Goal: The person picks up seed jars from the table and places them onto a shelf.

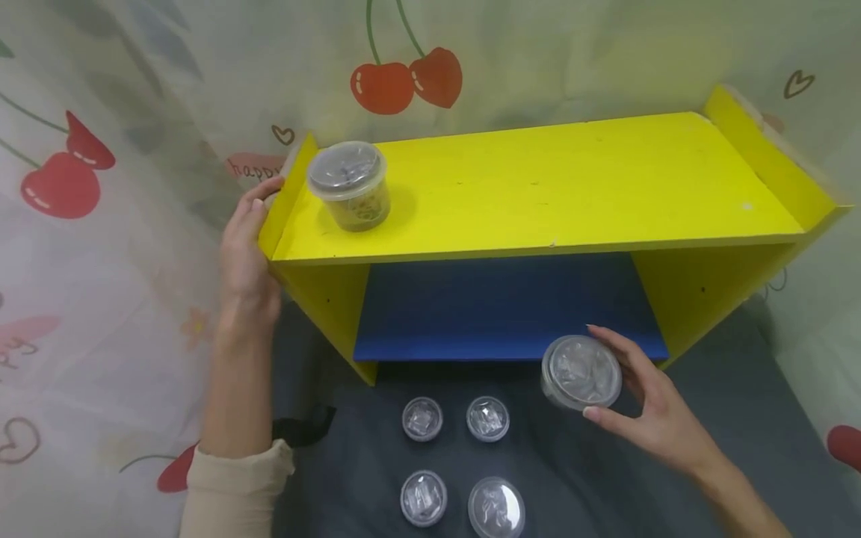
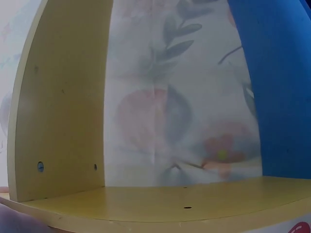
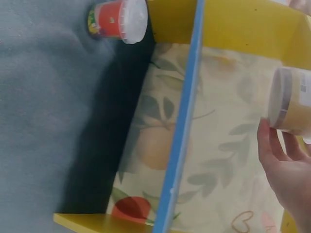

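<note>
My left hand (image 1: 250, 254) grips the left side panel of a small yellow and blue shelf (image 1: 551, 187). A sliver of that hand (image 2: 19, 221) shows at the panel's edge in the left wrist view. In front of the shelf's right part, my right hand (image 1: 652, 403) holds a round clear tub (image 1: 582, 371) with a transparent lid, thumb and fingers spread around its side. The right wrist view shows this tub (image 3: 296, 102) tipped sideways, a pale band and a white label on its wall. Another lidded tub (image 1: 350, 187) stands on the yellow top at the left end.
Several lidded tubs (image 1: 422, 418) stand on the dark cloth (image 1: 572, 486) before the shelf; one with a red label (image 3: 111, 19) shows in the right wrist view. A blue board (image 1: 498, 306) forms the lower level. Cherry-printed curtain (image 1: 538, 60) hangs behind and at the sides.
</note>
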The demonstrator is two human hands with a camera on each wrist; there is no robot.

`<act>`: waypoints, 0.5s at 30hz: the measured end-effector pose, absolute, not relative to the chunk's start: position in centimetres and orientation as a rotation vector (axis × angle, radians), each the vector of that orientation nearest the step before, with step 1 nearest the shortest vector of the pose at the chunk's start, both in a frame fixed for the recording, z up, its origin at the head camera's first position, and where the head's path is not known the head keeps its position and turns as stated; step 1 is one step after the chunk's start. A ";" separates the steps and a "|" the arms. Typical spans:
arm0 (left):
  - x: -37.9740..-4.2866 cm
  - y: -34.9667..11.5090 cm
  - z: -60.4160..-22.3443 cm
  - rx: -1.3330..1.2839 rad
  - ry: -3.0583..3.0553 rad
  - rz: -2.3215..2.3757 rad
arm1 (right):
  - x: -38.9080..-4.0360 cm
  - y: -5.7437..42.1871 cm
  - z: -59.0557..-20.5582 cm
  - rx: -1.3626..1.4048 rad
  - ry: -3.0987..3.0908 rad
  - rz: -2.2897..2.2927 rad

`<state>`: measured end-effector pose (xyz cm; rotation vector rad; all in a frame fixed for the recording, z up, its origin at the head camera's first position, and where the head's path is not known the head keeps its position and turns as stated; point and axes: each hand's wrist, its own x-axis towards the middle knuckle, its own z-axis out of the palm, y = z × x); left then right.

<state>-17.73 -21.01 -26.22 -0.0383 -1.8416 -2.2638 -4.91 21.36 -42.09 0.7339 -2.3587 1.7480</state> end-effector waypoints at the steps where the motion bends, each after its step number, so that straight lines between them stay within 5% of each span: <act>1: -17.7 -21.1 -26.3 -0.039 -1.845 -2.257 | -4.9 21.3 -41.9 0.742 -2.358 1.750; 15: -17.5 -21.4 -26.6 -0.044 -1.838 -2.216 | -5.7 20.6 -38.6 0.885 -2.142 1.978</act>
